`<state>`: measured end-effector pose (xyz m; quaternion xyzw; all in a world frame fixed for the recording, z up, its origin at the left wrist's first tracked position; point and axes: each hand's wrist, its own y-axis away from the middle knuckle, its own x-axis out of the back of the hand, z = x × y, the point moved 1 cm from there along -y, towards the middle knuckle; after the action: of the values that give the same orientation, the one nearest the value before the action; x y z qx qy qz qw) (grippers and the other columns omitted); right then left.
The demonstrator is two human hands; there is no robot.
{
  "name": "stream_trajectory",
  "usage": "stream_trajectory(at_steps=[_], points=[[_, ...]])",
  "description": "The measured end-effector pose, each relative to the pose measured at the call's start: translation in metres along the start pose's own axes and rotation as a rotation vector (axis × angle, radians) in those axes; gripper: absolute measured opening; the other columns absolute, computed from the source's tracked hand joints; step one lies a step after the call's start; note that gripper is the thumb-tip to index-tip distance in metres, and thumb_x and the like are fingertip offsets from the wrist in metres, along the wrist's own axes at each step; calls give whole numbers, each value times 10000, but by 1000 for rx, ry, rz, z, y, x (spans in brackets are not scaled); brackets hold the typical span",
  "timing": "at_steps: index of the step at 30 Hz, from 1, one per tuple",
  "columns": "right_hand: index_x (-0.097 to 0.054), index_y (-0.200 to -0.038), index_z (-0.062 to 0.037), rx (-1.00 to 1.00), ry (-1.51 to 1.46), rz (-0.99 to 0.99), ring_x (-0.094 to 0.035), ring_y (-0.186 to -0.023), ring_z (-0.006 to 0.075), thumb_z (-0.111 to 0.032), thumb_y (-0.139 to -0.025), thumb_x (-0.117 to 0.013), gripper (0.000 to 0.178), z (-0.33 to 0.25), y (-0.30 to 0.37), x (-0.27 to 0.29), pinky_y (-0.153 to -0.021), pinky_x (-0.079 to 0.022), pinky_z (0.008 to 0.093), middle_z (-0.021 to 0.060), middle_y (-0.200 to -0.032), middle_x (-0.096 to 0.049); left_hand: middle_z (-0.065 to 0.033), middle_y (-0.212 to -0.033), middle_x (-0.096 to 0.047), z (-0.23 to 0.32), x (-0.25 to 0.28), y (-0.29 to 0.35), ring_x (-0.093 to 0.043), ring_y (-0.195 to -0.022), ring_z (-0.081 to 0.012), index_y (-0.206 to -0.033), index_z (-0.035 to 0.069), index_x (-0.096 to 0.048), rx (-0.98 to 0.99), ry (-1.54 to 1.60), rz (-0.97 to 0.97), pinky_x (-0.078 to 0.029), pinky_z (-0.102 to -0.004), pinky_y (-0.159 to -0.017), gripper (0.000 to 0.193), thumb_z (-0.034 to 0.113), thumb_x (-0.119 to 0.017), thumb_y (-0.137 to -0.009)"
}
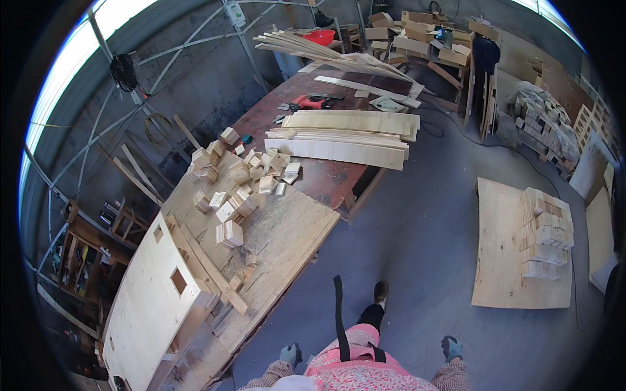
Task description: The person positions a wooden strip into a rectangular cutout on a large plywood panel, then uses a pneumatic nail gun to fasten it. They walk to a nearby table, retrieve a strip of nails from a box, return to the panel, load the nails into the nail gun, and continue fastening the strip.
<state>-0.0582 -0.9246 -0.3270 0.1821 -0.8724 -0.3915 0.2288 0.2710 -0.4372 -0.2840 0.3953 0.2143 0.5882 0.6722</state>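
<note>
My left hand (291, 354), in a blue-grey glove with dark fingertips, hangs at my left side beside the near edge of the wooden worktable (306, 225). Its fingers are curled in, and nothing shows in them. On the other side of my body, my right hand (452, 348) wears a matching glove and hangs over the grey floor, fingers curled, with no object visible. Neither hand touches anything that I can see. Small wooden blocks (229, 233) lie scattered and in little stacks on the table. A large panel with square cut-outs (147, 293) rests at its near left end.
Long boards (345, 150) lie on the table's reddish far part, close to a red power tool (310, 102). On the floor to my right, a plywood sheet (495, 260) bears stacked pale blocks (546, 234). Cardboard boxes (417, 39) fill the back. A cable (531, 163) crosses the floor.
</note>
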Motion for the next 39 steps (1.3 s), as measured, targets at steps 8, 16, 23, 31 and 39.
stream_trajectory(at_steps=[8,16,23,31,39], points=[[-584,-1003,-61,-97,-268,252,-565,-477,240,-151,-813,-524,218,-205,-19,28,-408,-440,339,192,-706,-629,-42,-664,-581,243,-285,-89,-554,-557,-142,-959,83,-559,-509,-264,72,-440,-295,-504,156,196,-493,-873],[-603,-951,-78,-480,-189,471,-554,-509,228,-170,-796,-507,204,-199,-104,118,-444,-439,321,147,-668,-618,-69,-1141,-496,527,-585,-81,-498,-1001,-160,-1210,32,-410,-1080,-189,-206,-417,-258,-841,463,-43,-549,-775],[-621,-862,-88,-462,-18,343,-552,-560,189,-159,-780,-528,142,-318,-273,126,-500,-449,302,73,-678,-609,-171,-1330,-315,582,-731,-95,-362,-1213,-287,-1335,18,-243,-1228,-590,-9,-314,-353,-1000,769,22,-660,-689],[-613,-927,-25,444,218,387,-599,-737,196,-186,-765,-581,231,-692,-551,168,-678,-482,339,94,-821,-644,-82,-1007,-528,676,-821,-121,-538,-809,-132,-1229,47,-413,-828,-110,-75,-470,-240,-694,534,-75,-582,-736],[-559,-1121,-26,678,-112,30,-583,-829,133,-119,-821,-564,315,-1048,-625,84,-729,-464,255,54,-974,-633,45,-495,-396,760,-957,-167,-330,-372,-40,-807,54,-614,-481,-187,-98,-262,-197,-341,165,163,-517,-884]])
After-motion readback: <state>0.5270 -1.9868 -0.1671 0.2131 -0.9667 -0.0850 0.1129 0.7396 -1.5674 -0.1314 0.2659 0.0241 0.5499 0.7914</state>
